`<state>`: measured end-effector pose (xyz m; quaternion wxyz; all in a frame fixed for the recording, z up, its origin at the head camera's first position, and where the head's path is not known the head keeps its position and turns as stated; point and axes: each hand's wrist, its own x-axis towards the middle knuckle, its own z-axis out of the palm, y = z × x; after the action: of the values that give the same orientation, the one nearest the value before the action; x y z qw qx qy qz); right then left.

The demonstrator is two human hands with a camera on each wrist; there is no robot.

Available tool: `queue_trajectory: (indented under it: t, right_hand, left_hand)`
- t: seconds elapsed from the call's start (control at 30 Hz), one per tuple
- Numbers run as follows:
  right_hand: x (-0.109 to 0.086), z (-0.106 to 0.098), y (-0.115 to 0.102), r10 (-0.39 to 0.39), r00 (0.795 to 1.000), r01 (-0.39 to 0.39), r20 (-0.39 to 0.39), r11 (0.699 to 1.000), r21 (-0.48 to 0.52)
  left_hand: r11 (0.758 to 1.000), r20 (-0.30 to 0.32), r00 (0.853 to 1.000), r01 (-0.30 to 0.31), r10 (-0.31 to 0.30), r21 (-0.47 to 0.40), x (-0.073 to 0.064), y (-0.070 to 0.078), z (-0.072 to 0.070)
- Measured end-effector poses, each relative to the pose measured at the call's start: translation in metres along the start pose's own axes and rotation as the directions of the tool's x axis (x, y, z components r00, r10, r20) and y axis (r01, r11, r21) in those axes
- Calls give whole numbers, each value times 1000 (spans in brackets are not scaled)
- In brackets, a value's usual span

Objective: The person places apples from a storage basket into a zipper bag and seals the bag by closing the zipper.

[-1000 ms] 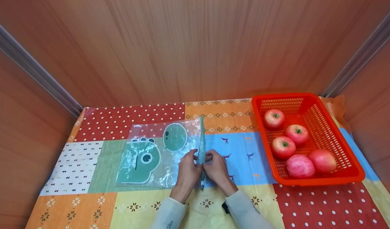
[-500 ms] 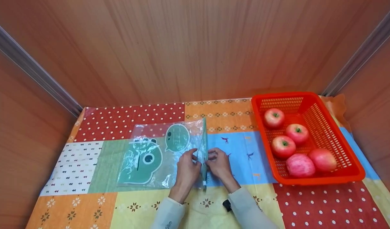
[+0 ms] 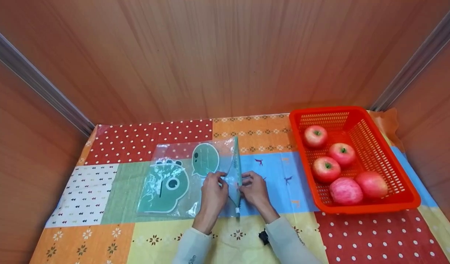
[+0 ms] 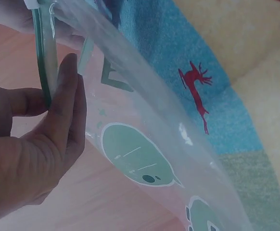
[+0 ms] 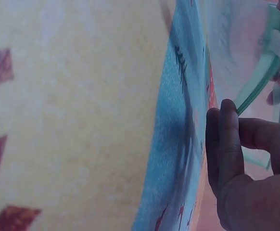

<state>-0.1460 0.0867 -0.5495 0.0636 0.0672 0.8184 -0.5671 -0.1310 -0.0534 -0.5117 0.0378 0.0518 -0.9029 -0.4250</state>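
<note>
A clear zip bag (image 3: 184, 198) with a green dinosaur print lies flat, its green-edged mouth (image 3: 237, 161) facing right. My left hand (image 3: 214, 192) pinches one side of this mouth; in the left wrist view its thumb and fingers (image 4: 65, 86) meet at the green edge. On the opposite side, my right hand (image 3: 255, 190) pinches the other green strip (image 5: 258, 86), as the right wrist view shows. The two sides of the mouth stand apart between my hands. A white slider (image 3: 237, 210) sits at the near end of the strip.
To the right stands a red plastic basket (image 3: 397, 172) with several apples (image 3: 346, 191) in it. A patchwork cloth (image 3: 166, 242) covers the table. Wooden panels (image 3: 225, 58) rise at the back and both sides.
My hands have moved apart, left hand leftward and right hand rightward, and the bag's mouth has parted between them. The bag has shifted slightly to the right.
</note>
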Motion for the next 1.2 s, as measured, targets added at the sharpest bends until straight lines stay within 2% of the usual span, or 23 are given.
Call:
queue_trajectory:
  t: [0.27,0.37,0.5,0.77,0.93,1.03,1.2]
  right_hand:
    - [-3,0,3,23,1000,-23,3,1000,-7]
    - [-3,-1,3,26,1000,-26,-4,1000,-4]
    - [-2,-2,2,25,1000,-25,-9,1000,-6]
    - [1,-5,4,35,999,-35,-10,999,-19]
    - [1,-8,5,43,999,-43,-3,999,2]
    - [2,-9,5,40,999,-40,-1,999,15]
    - [2,-10,4,43,999,-43,-2,999,23]
  left_hand:
    - [996,-3,998,68,-68,-53,-5,0,-6]
    - [995,-5,998,61,-62,-76,-5,1,-8]
    - [995,-21,999,23,-25,-96,-3,1,-9]
    - [988,-23,998,57,-61,-144,-1,3,-14]
    - [973,-16,997,69,-75,-221,0,4,-18]
    - [967,-31,997,58,-67,-250,0,3,-20]
    - [969,-68,997,28,-46,-244,0,3,-23]
